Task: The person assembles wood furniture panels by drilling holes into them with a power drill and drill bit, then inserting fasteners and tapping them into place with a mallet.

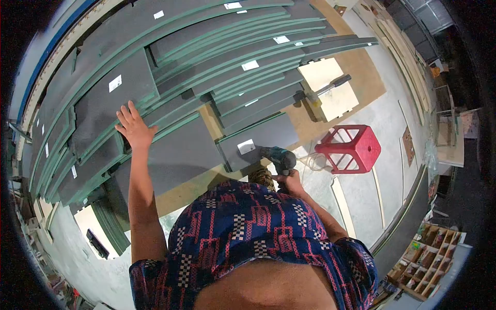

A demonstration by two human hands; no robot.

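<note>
My left hand is spread flat, fingers apart, on or just over the edges of stacked dark grey panels with green edges; contact is hard to tell. My right hand is wrapped round the handle of a cordless drill, close to my body. The drill's front end points left, over the near edge of a small grey panel that carries a white label. Beside my left forearm lies a larger plain grey panel.
A red plastic stool lies on its side on the floor at right. Behind it, a black-handled tool rests on a pale board. A wooden compartment box stands at lower right; long boards lie at upper right.
</note>
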